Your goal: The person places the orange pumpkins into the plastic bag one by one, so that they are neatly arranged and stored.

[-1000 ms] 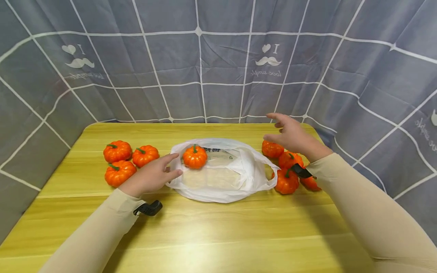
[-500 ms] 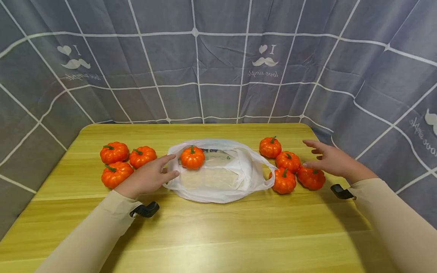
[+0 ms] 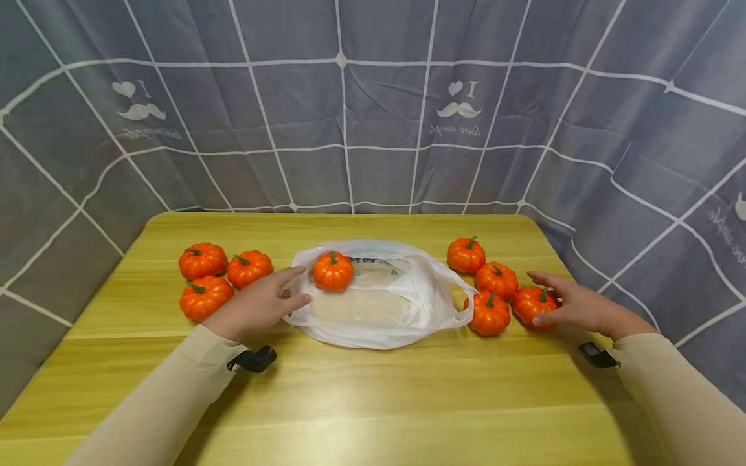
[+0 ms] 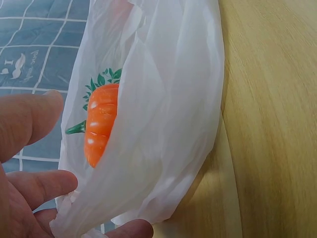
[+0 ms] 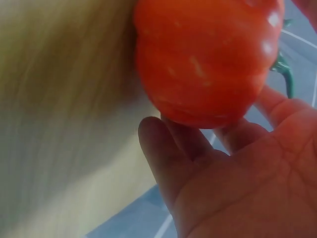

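Observation:
An opened white plastic bag [image 3: 379, 333] lies in the middle of the wooden table, with one small orange pumpkin [image 3: 333, 272] inside its left end. My left hand [image 3: 259, 304] is at the bag's left edge, thumb and fingers spread apart. In the left wrist view, a crumpled corner of the bag overlaps the fingers [image 4: 44, 187]. My right hand [image 3: 583, 309] is around the right side of the outermost right pumpkin [image 3: 531, 304], thumb in front and fingers behind. In the right wrist view the loosely bent fingers [image 5: 161, 148] are right at that pumpkin's surface.
Three pumpkins [image 3: 202, 260] sit in a cluster left of the bag. Several more stand to its right, one [image 3: 488, 314] beside the bag's handle [image 3: 460, 281]. A grey curtain [image 3: 384, 129] with white lines surrounds the back and sides of the table [image 3: 350, 401].
My right hand has swung right and down, from above the right cluster to around its outermost pumpkin. My left hand has stayed at the bag's edge.

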Motion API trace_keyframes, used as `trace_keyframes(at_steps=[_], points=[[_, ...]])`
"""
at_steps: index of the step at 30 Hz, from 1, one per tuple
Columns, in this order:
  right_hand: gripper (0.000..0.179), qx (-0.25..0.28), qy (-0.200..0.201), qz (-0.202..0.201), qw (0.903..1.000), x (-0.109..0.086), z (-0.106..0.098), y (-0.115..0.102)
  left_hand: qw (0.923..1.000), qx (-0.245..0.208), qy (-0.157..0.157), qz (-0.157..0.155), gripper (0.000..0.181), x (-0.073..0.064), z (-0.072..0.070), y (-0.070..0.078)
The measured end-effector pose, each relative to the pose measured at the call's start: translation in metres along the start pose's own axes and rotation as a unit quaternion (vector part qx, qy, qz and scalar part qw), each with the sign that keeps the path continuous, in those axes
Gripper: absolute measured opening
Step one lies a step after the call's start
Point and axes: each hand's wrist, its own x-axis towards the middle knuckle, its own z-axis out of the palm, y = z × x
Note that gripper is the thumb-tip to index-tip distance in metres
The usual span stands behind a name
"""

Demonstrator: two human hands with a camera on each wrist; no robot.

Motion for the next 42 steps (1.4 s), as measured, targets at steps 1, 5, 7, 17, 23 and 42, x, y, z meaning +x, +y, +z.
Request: trace_keyframes(at_steps=[1,5,7,17,23,42], points=[[0.100,-0.001,0.002,-0.001,1.0000,-0.001,0.001,0.001,1.0000,0.000,-0.001,-0.001,0.075,0.000,0.000,0.001],[0.097,-0.001,0.010,-0.005,0.9999,-0.002,0.004,0.004,1.0000,0.003,-0.002,0.000,0.076,0.001,0.000,0.001],[0.094,-0.003,0.013,0.000,0.9999,-0.002,0.005,0.006,1.0000,0.005,-0.001,0.000,0.076,0.001,0.001,0.000],[0.087,0.001,0.013,0.005,0.9999,-0.002,0.006,0.011,1.0000,-0.003,0.000,-0.006,0.076,0.001,0.001,-0.002],[0.086,0.006,0.013,0.005,0.9999,-0.002,0.006,0.011,1.0000,-0.001,0.003,-0.004,0.074,0.001,0.002,-0.002],[0.084,0.009,0.022,0.010,0.9997,-0.006,0.005,0.014,1.0000,0.000,0.002,-0.005,0.073,0.002,0.003,-0.003]])
